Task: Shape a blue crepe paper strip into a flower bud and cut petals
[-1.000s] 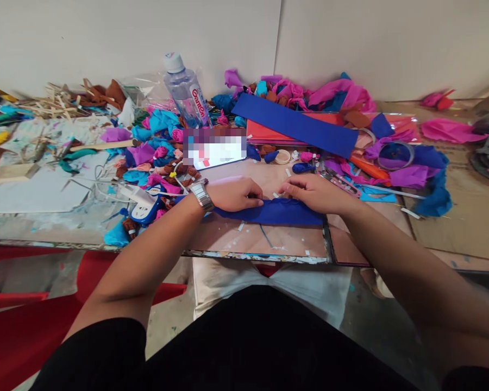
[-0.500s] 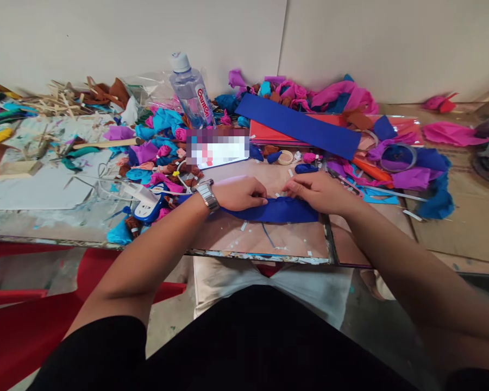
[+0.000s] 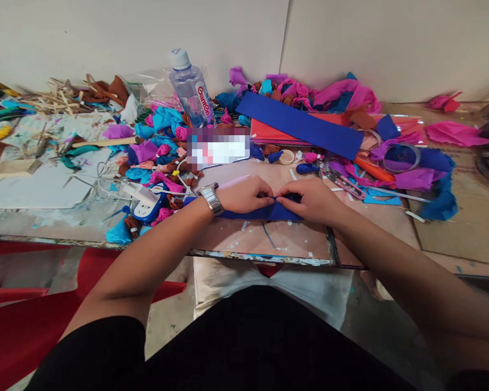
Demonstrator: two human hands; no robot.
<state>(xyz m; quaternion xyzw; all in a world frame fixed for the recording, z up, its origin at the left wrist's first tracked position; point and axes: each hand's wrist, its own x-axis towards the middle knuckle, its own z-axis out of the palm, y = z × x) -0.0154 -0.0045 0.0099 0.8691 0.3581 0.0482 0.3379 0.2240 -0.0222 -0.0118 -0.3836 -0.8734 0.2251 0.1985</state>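
Note:
Both hands pinch a dark blue paper strip (image 3: 255,213) that lies near the table's front edge. My left hand (image 3: 248,194), with a metal watch on the wrist, grips its upper edge between thumb and fingertips. Close against it, my right hand (image 3: 305,198) pinches the same edge, the fingertips of both hands almost touching. Part of the strip is hidden under the hands. Behind them, a wider blue strip (image 3: 299,124) lies across red sheets (image 3: 264,133). A small twisted blue piece (image 3: 307,168) rests just beyond my right hand.
A water bottle (image 3: 191,89) stands at the back beside a bright, blurred-out screen (image 3: 224,151). Left of my left hand are a blue-and-white power strip (image 3: 149,209) and crumpled coloured paper. Scissors (image 3: 346,182) and a tape roll (image 3: 401,157) lie to the right.
My right hand has moved left along the strip and now meets my left hand, which has shifted slightly right. The strip's right end is drawn in leftward, bunched between the fingers.

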